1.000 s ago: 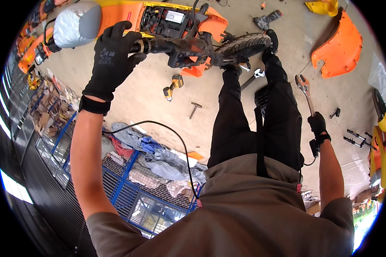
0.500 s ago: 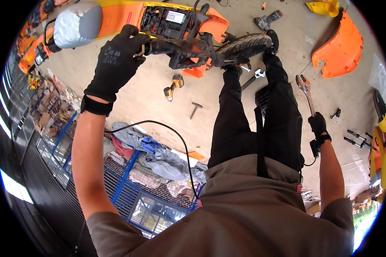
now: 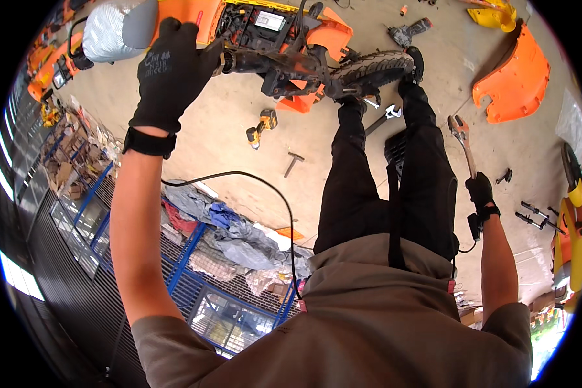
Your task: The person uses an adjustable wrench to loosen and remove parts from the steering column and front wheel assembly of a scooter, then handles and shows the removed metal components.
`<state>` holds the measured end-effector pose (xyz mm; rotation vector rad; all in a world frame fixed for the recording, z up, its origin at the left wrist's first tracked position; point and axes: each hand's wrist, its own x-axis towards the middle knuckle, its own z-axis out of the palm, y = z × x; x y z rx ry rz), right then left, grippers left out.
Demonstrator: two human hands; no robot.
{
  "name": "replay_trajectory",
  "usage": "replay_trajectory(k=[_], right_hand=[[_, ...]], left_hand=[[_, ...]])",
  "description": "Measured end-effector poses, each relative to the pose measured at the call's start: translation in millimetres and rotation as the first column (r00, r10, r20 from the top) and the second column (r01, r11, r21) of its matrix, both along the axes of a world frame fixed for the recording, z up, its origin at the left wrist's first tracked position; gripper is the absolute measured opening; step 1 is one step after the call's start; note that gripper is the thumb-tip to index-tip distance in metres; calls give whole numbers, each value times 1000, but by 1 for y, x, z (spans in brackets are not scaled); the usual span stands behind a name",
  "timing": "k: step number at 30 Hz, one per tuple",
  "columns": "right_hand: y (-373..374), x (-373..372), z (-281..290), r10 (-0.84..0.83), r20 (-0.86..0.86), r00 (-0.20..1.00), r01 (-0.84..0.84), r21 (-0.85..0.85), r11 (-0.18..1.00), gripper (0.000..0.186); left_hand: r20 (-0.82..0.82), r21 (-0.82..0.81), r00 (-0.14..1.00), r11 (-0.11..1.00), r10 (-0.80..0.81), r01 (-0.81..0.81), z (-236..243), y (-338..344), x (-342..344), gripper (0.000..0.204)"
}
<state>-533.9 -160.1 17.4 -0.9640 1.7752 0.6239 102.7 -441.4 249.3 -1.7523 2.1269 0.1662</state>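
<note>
- There are two hands in black gloves, well apart: one left hand [image 3: 168, 84] and one right hand [image 3: 479, 189].
- The right hand is wrapped around the handle of one big wrench [image 3: 464, 139], off to the right of the legs.
- The left hand is at the end of one dark tube [image 3: 258, 63] on an orange bike [image 3: 191, 16], in front of the person. I cannot tell if it grips the tube, because its palm is hidden.
- One fat tire [image 3: 385, 66] sits close to the feet.
- On the floor [image 3: 239, 142] lie one other wrench [image 3: 383, 119], one hammer [image 3: 294, 164] and two power tools: one yellow and black [image 3: 262, 128], one dark gray [image 3: 410, 31].
- One big orange panel [image 3: 516, 81] lies at the far right.
- The floor is pale and a bit dirty.
- A blue rack [image 3: 186, 258] stands at the lower left, with piled cloths [image 3: 239, 239] beside it.
- The picture's top edge cuts off the bike and one yellow piece [image 3: 495, 16].
- The small parts inside the bike are hard to make out.
</note>
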Motion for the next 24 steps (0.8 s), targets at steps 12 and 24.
replay_trajectory(k=[12, 24], right_hand=[[4, -3, -5, -26, 34, 999, 26, -6, 1000, 21], [-3, 7, 8, -78, 7, 997, 78, 40, 996, 19]], left_hand=[[-226, 99, 931, 944, -287, 315, 3, -2, 25, 49], [-205, 91, 934, 944, -293, 316, 9, 6, 15, 57]])
